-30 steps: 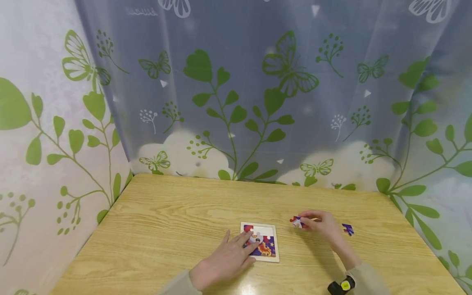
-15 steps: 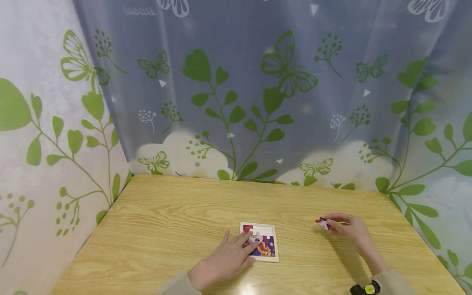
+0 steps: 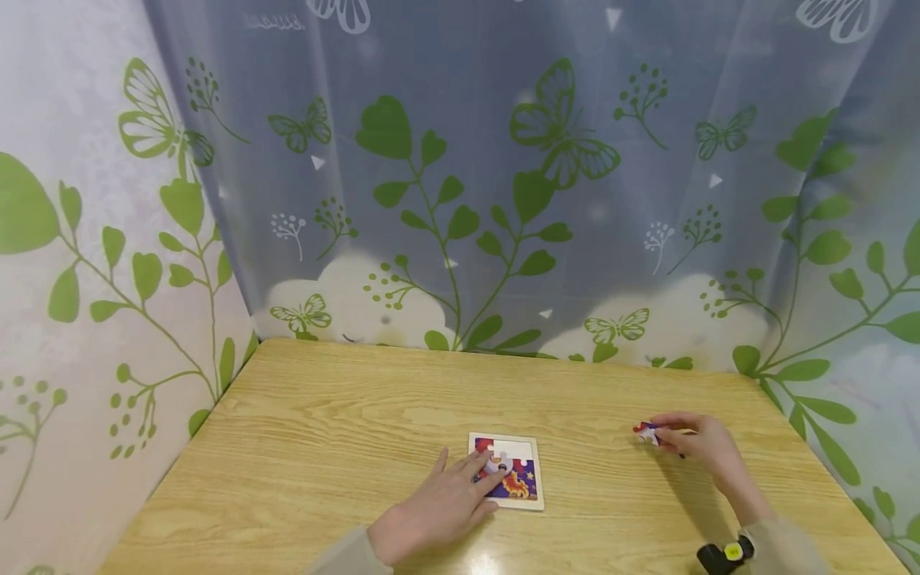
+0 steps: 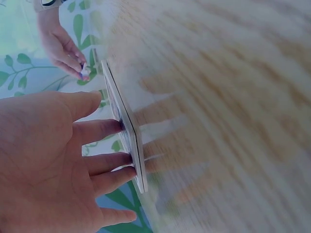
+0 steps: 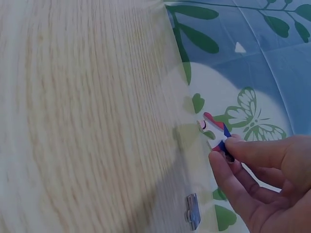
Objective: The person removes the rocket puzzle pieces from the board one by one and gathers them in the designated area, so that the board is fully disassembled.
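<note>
A square jigsaw puzzle [image 3: 519, 484] in a pale frame lies on the table, with a white gap along its upper right part. My left hand [image 3: 449, 497] rests on the puzzle's left side with fingers spread and straight; in the left wrist view its fingertips touch the board [image 4: 127, 121]. Off to the right, my right hand [image 3: 700, 443] pinches a red, white and purple puzzle piece [image 5: 215, 134] between thumb and fingers, above the table. A second puzzle piece [image 5: 193, 212] lies on the table below that hand; in the head view it is mostly hidden behind the fingers.
The wooden table [image 3: 345, 399] ends at the back against a blue-grey curtain [image 3: 460, 200] printed with green leaves and butterflies. Patterned panels stand at the left and right. A dark band with a yellow-faced device [image 3: 731, 553] sits at the right wrist.
My right hand has moved to the right with the puzzle piece, over the loose piece lying there, which it now mostly covers. The left hand has stayed on the puzzle.
</note>
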### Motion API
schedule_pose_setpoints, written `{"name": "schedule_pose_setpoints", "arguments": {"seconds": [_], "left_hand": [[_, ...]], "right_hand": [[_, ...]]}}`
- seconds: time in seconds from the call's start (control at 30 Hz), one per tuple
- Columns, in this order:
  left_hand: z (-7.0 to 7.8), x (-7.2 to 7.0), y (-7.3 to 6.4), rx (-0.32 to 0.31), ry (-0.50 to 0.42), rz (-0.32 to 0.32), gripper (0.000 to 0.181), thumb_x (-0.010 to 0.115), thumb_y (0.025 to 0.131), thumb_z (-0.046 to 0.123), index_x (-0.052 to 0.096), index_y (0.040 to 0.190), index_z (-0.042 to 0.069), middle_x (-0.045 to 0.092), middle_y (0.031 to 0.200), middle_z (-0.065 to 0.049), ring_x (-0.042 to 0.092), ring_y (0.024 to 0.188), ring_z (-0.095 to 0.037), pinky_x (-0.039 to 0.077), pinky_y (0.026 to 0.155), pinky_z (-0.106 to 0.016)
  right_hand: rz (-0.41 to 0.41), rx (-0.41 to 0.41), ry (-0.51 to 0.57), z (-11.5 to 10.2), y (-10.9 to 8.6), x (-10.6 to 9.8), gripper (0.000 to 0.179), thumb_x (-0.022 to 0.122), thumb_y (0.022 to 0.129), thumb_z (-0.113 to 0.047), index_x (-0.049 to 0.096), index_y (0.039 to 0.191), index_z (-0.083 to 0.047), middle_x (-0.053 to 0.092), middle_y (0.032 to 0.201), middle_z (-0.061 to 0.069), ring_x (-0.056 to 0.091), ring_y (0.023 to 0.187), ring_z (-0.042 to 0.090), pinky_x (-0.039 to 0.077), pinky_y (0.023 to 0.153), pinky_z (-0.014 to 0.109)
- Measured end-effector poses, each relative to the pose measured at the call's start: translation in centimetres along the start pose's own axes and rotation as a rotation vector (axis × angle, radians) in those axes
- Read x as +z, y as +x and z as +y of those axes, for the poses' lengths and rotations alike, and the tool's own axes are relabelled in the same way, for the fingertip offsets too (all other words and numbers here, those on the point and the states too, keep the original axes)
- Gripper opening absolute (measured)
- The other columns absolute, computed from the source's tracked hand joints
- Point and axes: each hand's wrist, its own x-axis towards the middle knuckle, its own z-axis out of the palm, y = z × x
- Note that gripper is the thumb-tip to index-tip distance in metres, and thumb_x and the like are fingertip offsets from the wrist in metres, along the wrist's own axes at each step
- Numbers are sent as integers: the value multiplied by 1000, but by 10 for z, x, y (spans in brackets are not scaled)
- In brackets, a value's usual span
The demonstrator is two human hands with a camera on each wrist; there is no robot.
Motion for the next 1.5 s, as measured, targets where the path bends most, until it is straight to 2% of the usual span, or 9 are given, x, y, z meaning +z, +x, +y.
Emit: {"name": "schedule_pose_setpoints", "arguments": {"seconds": [0.17, 0.37, 0.63, 0.73, 0.97, 1.17, 1.33, 1.5], "left_hand": [[0, 0, 0, -1, -1, -1, 52, 48, 106, 42, 45, 154, 23, 36, 161, -11, 37, 148, -28, 27, 118, -63], [0, 2, 0, -2, 3, -2, 52, 47, 106, 43, 45, 154, 24, 36, 162, -10, 36, 148, -28, 27, 118, -62], [-1, 2, 0, 2, 0, -3, 52, 45, 107, 43, 44, 155, 23, 34, 163, -10, 35, 148, -29, 27, 119, -62], [0, 1, 0, 1, 2, -2, 52, 45, 107, 43, 43, 155, 23, 34, 163, -10, 35, 148, -29, 27, 118, -62], [0, 1, 0, -1, 11, -4, 52, 46, 106, 43, 43, 155, 24, 34, 163, -10, 35, 148, -29, 27, 118, -62], [-1, 3, 0, 2, 17, -7, 52, 45, 107, 44, 44, 155, 24, 35, 162, -9, 35, 148, -28, 27, 118, -63], [-1, 3, 0, 3, 17, -2, 52, 45, 107, 44, 44, 154, 24, 35, 162, -10, 36, 148, -29, 27, 118, -63], [-1, 2, 0, 5, 13, 3, 52, 46, 107, 43, 45, 154, 24, 36, 162, -10, 36, 148, -28, 27, 118, -63]], "right_hand": [[-10, 9, -46, 2, 4, 3, 28, 67, 96, -6, 67, 117, 14, 74, 94, 12, 67, 72, 8, 55, 60, 23], [-15, -4, -48, 1, 8, 8, 28, 69, 93, -1, 65, 114, 18, 73, 94, 19, 69, 71, 11, 58, 60, 25], [21, -7, -256, 2, 16, 12, 26, 78, 88, -9, 73, 108, 8, 73, 91, 13, 64, 69, 12, 54, 57, 24], [28, -23, -330, 1, 18, 13, 25, 79, 87, -12, 75, 105, 5, 73, 90, 12, 62, 73, 13, 51, 60, 26], [31, -42, -439, 1, 21, 13, 26, 81, 85, -17, 77, 104, 0, 75, 93, 12, 66, 89, 31, 46, 67, 33], [26, -41, -443, 2, 21, 13, 27, 80, 86, -18, 77, 106, 0, 76, 95, 13, 67, 95, 39, 48, 69, 36], [45, -41, -402, 2, 19, 14, 25, 76, 90, -18, 75, 107, 1, 76, 100, 16, 68, 92, 34, 49, 67, 32], [86, -42, -288, -3, 12, 18, 32, 64, 100, -21, 67, 117, 6, 70, 113, 26, 73, 85, 29, 57, 68, 32]]}}
